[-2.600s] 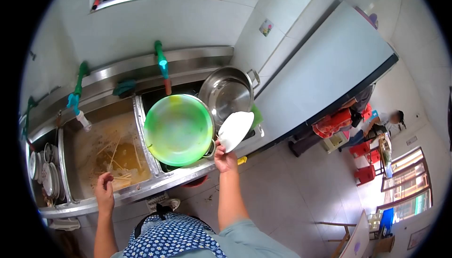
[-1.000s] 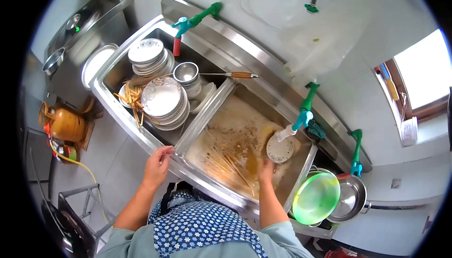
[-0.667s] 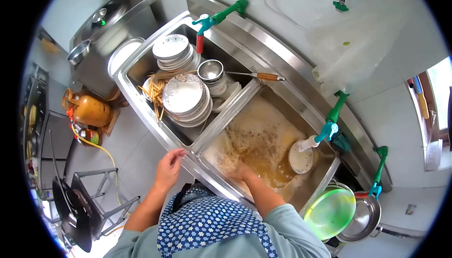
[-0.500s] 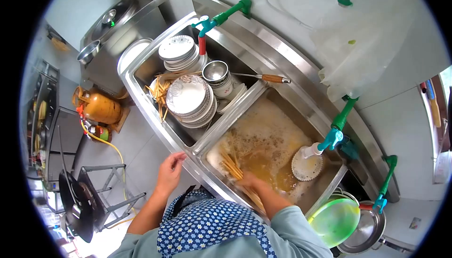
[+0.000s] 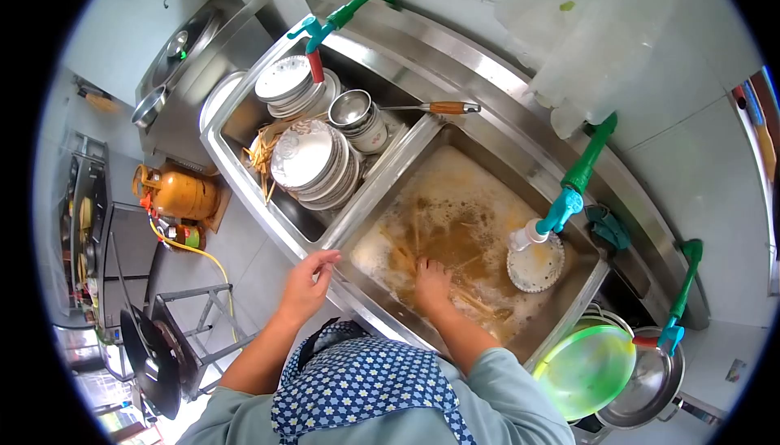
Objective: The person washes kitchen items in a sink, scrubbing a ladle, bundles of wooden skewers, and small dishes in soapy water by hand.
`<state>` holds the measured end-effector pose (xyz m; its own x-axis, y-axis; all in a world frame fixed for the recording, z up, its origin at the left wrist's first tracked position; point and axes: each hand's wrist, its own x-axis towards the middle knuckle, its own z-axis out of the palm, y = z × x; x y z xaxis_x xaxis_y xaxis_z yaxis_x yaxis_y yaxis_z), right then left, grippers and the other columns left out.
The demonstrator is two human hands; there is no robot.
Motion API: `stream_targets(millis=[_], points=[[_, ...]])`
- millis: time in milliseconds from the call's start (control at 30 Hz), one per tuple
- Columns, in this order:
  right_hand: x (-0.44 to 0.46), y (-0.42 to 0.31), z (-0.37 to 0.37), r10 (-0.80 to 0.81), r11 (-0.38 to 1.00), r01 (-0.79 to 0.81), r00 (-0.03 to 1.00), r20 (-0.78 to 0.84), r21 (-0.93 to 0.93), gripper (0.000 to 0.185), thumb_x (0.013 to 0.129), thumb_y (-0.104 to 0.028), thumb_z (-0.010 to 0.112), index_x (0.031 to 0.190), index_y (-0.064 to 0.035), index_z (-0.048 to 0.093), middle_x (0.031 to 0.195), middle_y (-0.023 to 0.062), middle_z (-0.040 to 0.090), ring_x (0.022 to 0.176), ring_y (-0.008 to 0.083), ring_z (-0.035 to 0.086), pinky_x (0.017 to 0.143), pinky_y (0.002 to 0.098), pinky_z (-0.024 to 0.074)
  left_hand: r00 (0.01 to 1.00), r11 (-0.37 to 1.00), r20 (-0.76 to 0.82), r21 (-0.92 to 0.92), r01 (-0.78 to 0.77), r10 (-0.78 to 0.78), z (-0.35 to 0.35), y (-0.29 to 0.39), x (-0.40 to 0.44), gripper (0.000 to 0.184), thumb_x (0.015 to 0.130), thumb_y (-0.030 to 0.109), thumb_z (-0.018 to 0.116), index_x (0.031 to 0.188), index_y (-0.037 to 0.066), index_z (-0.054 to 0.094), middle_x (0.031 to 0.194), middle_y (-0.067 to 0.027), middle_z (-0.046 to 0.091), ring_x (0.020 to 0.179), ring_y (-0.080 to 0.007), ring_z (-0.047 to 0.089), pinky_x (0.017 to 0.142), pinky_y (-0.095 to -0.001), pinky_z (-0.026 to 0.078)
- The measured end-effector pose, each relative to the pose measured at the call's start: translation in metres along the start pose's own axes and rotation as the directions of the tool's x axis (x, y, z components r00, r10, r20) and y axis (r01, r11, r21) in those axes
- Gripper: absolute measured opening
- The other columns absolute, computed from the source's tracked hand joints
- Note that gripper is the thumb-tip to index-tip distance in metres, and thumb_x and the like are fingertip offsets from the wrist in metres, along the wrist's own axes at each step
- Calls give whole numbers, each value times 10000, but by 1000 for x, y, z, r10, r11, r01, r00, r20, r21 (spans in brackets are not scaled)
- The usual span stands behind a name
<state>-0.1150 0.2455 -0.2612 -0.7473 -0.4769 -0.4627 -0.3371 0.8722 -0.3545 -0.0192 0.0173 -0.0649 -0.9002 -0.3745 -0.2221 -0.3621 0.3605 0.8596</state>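
Murky, foamy water fills the middle sink basin [image 5: 561, 327]. My right hand [image 5: 433, 282] is at the water's surface near the basin's front side, fingers partly spread, with chopsticks [image 5: 479, 303] floating loose beside and below it. Under the white tap nozzle, a patterned plate [image 5: 536, 264] lies at the basin's right side. My left hand [image 5: 313, 278] hovers over the front rim near the divider, fingers slightly curled and apart, holding nothing. Stacked plates [image 5: 303, 155], metal bowls [image 5: 350, 109] and a bundle of chopsticks [image 5: 262, 152] stand in the left basin.
A green basin [image 5: 587, 370] and a steel pot [image 5: 650, 388] sit at the right end. Teal taps [image 5: 562, 208] reach over the sink. A wood-handled tool [image 5: 455, 108] lies across the divider. On the left are an orange gas cylinder [image 5: 183, 195], a metal stand and a black wok [image 5: 150, 368].
The view has turned from the right end toward the sinks. A white dish left my right hand; that hand moved into the water, gripped chopsticks, and has now let them go.
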Motion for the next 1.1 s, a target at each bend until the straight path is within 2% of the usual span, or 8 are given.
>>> stream_targets(millis=[133, 233, 600, 667, 800, 900, 1033, 1100], points=[[15, 30, -19, 0, 963, -105, 921, 389, 247, 808, 770, -274, 747, 1408, 14, 344, 1261, 279, 571, 1168, 400, 557, 970, 418, 450, 1000, 1000, 17, 18, -6, 5, 1, 6, -4, 222, 968, 37, 498, 1164, 3, 598, 1067, -90, 666, 1027, -158, 619, 888, -278, 479], [4, 63, -39, -188, 745, 30, 968, 166, 666, 716, 797, -206, 698, 1399, 0, 368, 1210, 287, 592, 1135, 401, 575, 944, 432, 462, 1000, 997, -2, -79, -4, 4, 9, -3, 3, 225, 969, 46, 501, 1167, -9, 593, 1073, -98, 664, 1033, -165, 621, 892, -281, 481], [6, 57, -47, 469, 749, -502, 863, 189, 432, 635, 821, -375, 696, 1306, -42, 458, 1196, 286, 581, 1096, 420, 569, 921, 489, 459, 988, 996, 147, -81, -35, 47, 33, 15, 20, 240, 974, 60, 490, 1184, 7, 594, 1102, -100, 653, 1048, -180, 617, 900, -292, 474], [3, 51, -35, 203, 949, -205, 979, 30, 238, 655, 821, -445, 690, 1278, -24, 482, 1326, 305, 472, 1207, 446, 477, 957, 499, 430, 983, 996, 174, -83, -42, 56, 39, 12, 26, 240, 975, 62, 490, 1183, 7, 595, 1104, -100, 651, 1047, -181, 617, 902, -293, 475], [11, 42, -38, 334, 808, -232, 938, -97, 542, 667, 819, -456, 682, 1269, -17, 460, 1406, 310, 364, 1272, 459, 397, 978, 514, 408, 972, 996, 217, -49, -79, 88, 57, 13, 34, 241, 975, 67, 491, 1184, 7, 594, 1109, -100, 650, 1049, -184, 619, 904, -296, 481], [9, 12, -32, 80, 987, -57, 985, -155, 147, 735, 801, -467, 698, 1291, 9, 428, 1309, 313, 473, 1224, 438, 469, 978, 504, 417, 966, 996, 247, -41, -74, 82, 62, 17, 36, 241, 974, 68, 492, 1183, 7, 596, 1104, -102, 656, 1045, -185, 624, 902, -293, 483], [23, 7, -28, 170, 912, -251, 952, 256, 326, 656, 818, -375, 687, 1319, -35, 438, 1228, 297, 558, 1123, 443, 564, 941, 515, 447, 964, 995, 247, -2, -98, 96, 59, 25, 37, 238, 974, 67, 494, 1178, 4, 600, 1095, -101, 663, 1047, -177, 628, 896, -289, 485], [13, 23, -27, -191, 938, 63, 915, 355, 342, 541, 839, -297, 651, 1284, -49, 470, 1265, 266, 541, 1136, 419, 546, 937, 524, 440, 962, 997, 263, 0, -75, 72, 51, 22, 36, 238, 972, 59, 495, 1180, 1, 594, 1105, -102, 659, 1064, -176, 623, 904, -286, 480]])
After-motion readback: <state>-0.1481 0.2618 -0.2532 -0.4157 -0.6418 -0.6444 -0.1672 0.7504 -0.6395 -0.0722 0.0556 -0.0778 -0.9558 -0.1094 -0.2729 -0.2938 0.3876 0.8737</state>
